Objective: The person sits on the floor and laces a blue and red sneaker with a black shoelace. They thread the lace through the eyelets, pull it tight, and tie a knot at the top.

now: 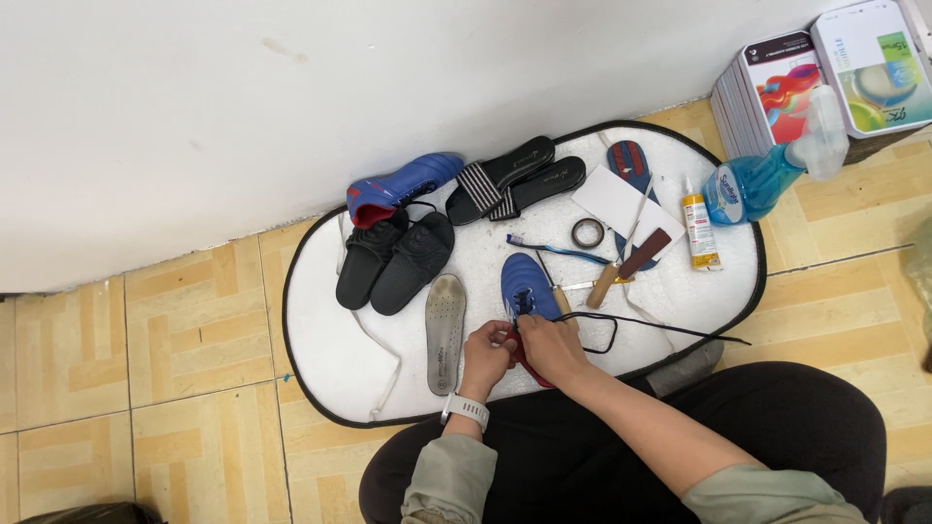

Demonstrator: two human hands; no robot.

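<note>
Basically both working the black lace [621,322] at the blue shoe [529,288] on the white mat [320,359]: left hand [485,357] and right hand [550,347] close together, pinching it. Could snag that knife [626,264] just beyond, maybe tip the glue bottle [699,231] further back.

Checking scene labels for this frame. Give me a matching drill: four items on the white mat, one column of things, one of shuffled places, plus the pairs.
Things:
1. blue shoe
2. grey insole
3. spray bottle
4. tape roll

Places:
A. right edge of the mat, by the boxes
B. under both hands
C. mat centre, beside the toothbrush
D. just left of the left hand

Pairs: 1-B, 2-D, 3-A, 4-C
</note>
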